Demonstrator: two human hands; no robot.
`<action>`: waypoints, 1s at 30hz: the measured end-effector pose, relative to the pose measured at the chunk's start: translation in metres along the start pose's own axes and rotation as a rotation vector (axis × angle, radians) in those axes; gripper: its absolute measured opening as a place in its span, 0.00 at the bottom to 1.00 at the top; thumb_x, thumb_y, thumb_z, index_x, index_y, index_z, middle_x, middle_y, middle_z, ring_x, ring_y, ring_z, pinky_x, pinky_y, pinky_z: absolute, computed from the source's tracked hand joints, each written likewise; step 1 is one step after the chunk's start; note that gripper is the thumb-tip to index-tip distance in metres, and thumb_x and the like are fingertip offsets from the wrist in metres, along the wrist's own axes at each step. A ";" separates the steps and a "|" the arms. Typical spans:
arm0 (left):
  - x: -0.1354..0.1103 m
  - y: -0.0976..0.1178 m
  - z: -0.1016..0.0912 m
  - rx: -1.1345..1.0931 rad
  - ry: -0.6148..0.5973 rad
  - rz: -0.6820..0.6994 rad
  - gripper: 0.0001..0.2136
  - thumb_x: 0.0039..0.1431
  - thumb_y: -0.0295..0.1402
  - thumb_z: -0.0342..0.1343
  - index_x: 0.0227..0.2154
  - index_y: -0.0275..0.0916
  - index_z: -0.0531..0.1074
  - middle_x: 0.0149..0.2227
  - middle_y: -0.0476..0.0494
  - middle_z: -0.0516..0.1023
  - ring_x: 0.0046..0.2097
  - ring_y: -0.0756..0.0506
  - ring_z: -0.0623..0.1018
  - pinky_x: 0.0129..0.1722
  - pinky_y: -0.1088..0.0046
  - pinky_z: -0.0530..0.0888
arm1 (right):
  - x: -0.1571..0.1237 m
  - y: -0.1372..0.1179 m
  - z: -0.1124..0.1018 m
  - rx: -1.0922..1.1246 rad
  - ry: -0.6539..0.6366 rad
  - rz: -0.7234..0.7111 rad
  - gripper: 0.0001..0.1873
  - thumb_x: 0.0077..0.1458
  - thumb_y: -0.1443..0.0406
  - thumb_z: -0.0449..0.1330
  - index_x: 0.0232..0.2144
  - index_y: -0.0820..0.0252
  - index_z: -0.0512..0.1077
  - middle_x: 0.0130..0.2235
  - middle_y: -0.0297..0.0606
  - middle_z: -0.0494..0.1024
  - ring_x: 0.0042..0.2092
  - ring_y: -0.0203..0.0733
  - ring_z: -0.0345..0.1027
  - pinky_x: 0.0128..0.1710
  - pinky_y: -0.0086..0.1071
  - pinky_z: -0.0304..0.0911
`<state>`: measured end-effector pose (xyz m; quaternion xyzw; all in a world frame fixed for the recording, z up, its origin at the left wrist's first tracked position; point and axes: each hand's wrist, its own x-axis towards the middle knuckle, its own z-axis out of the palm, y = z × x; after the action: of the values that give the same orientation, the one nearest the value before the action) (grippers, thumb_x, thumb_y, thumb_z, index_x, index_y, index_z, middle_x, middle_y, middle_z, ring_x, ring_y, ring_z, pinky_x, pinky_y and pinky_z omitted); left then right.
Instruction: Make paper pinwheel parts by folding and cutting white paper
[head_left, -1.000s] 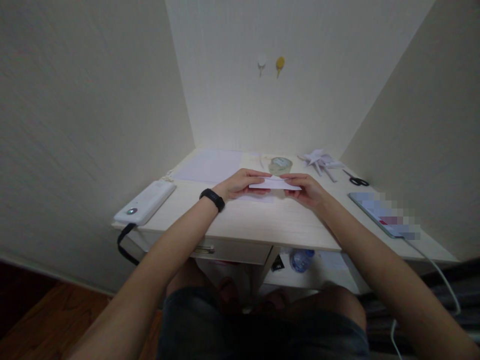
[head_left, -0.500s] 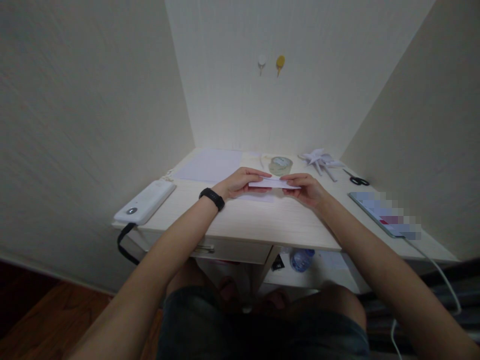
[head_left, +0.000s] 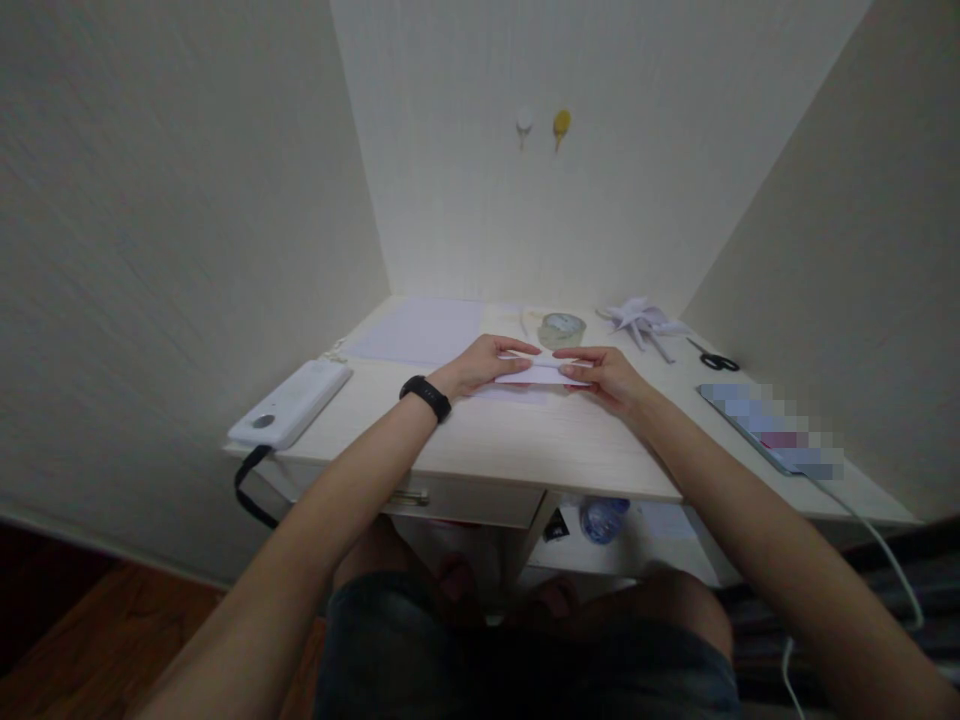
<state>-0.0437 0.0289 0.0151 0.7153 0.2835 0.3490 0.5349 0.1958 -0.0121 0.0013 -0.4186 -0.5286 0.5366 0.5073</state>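
Note:
Between my hands is a narrow strip of folded white paper (head_left: 541, 375), held level just above the desk. My left hand (head_left: 484, 364) pinches its left end, thumb on the near face and fingers behind. At the right end my right hand (head_left: 606, 376) grips it the same way, thumb pressed on the paper and index finger stretched along the top. Part of another white paper piece (head_left: 517, 396) lies on the desk under my hands. Just beyond them sits a roll of clear tape (head_left: 561, 329).
White sheets (head_left: 420, 328) lie at the back left of the desk (head_left: 480, 450). A folded paper pinwheel shape (head_left: 637, 318), black scissors (head_left: 716, 360) and a tablet-like device (head_left: 769, 430) with a cable are on the right. A white strapped device (head_left: 291, 405) rests at the left edge.
The paper strip has tilted so more of its near face shows. Both thumbs have moved onto that face, and my right hand has shifted slightly left.

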 end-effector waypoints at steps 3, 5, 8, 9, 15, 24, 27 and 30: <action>-0.002 0.004 0.002 0.019 0.016 -0.007 0.16 0.52 0.30 0.68 0.44 0.32 0.80 0.41 0.37 0.82 0.38 0.48 0.79 0.42 0.67 0.75 | 0.002 0.002 0.000 -0.043 0.016 -0.008 0.23 0.26 0.62 0.80 0.30 0.63 0.82 0.32 0.40 0.82 0.29 0.36 0.73 0.31 0.30 0.73; -0.002 0.007 0.004 0.044 0.039 -0.032 0.14 0.50 0.29 0.69 0.41 0.31 0.80 0.39 0.37 0.82 0.36 0.48 0.78 0.41 0.68 0.76 | 0.003 0.003 -0.001 -0.059 0.028 -0.007 0.22 0.26 0.61 0.80 0.28 0.63 0.82 0.30 0.40 0.82 0.28 0.36 0.72 0.31 0.29 0.72; -0.002 0.010 0.006 0.062 0.082 -0.056 0.11 0.49 0.28 0.69 0.36 0.30 0.81 0.35 0.39 0.82 0.33 0.49 0.78 0.39 0.68 0.76 | 0.005 0.005 -0.002 -0.067 0.039 -0.018 0.22 0.27 0.58 0.79 0.27 0.63 0.82 0.29 0.39 0.82 0.27 0.35 0.72 0.29 0.28 0.71; -0.002 0.010 0.007 0.058 0.090 -0.055 0.10 0.49 0.28 0.69 0.35 0.30 0.81 0.35 0.39 0.82 0.33 0.49 0.77 0.38 0.68 0.76 | 0.005 0.005 -0.003 -0.070 0.039 -0.027 0.22 0.28 0.58 0.79 0.27 0.63 0.82 0.29 0.39 0.81 0.27 0.35 0.72 0.28 0.28 0.71; 0.000 0.004 0.002 0.093 0.029 -0.030 0.11 0.53 0.37 0.66 0.32 0.31 0.81 0.32 0.41 0.82 0.31 0.49 0.78 0.35 0.71 0.76 | 0.006 0.005 -0.005 -0.076 0.010 -0.037 0.21 0.30 0.56 0.79 0.26 0.64 0.81 0.28 0.39 0.81 0.25 0.35 0.70 0.25 0.28 0.70; -0.001 0.003 0.005 0.192 0.094 -0.024 0.10 0.50 0.31 0.68 0.35 0.30 0.81 0.31 0.40 0.82 0.28 0.50 0.77 0.30 0.74 0.74 | 0.002 0.002 -0.001 -0.095 0.009 -0.033 0.20 0.30 0.57 0.78 0.25 0.65 0.81 0.26 0.39 0.79 0.24 0.34 0.70 0.23 0.27 0.70; -0.001 0.005 0.007 0.244 0.094 -0.016 0.09 0.51 0.30 0.68 0.34 0.30 0.81 0.30 0.39 0.82 0.27 0.51 0.76 0.30 0.73 0.73 | 0.003 0.005 -0.001 -0.124 -0.012 -0.045 0.20 0.31 0.58 0.78 0.27 0.65 0.82 0.27 0.38 0.80 0.25 0.35 0.71 0.25 0.27 0.70; -0.002 0.008 0.008 0.276 0.067 -0.015 0.08 0.53 0.30 0.66 0.33 0.31 0.81 0.31 0.39 0.82 0.28 0.50 0.76 0.31 0.72 0.73 | 0.004 0.007 -0.002 -0.145 0.009 -0.049 0.21 0.31 0.58 0.78 0.28 0.65 0.82 0.27 0.39 0.80 0.25 0.35 0.70 0.24 0.27 0.68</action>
<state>-0.0385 0.0212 0.0209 0.7679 0.3520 0.3263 0.4242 0.1963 -0.0071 -0.0059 -0.4436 -0.5738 0.4827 0.4909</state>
